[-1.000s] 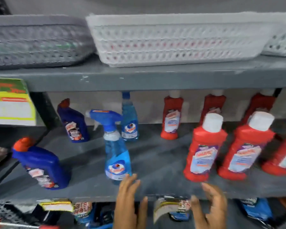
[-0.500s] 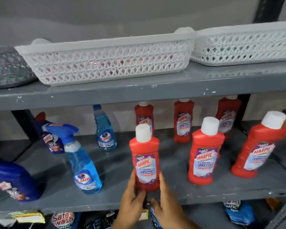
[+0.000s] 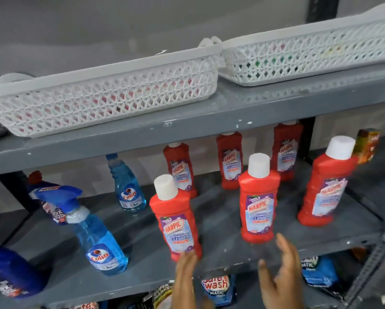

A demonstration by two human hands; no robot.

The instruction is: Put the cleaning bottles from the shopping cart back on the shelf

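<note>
Grey metal shelf (image 3: pixel 220 219): 6 red plastic Harpic bottles with white caps stand on it, 3 front, 3 back, blue Colin spray bottle (image 3: pixel 98 237) to their left. Front-left red Harpic bottle (image 3: pixel 178 221) stands upright near the shelf edge; 0.5 s ago both hands clasped its base. Now released. Left hand (image 3: pixel 185 279): fingers loosely apart, tips just at the bottle's foot, holding nothing. Right hand (image 3: pixel 280 277): spread wide, apart from every bottle. Judgement: this placement done; next bottle must come from the shopping cart, not in view.
</note>
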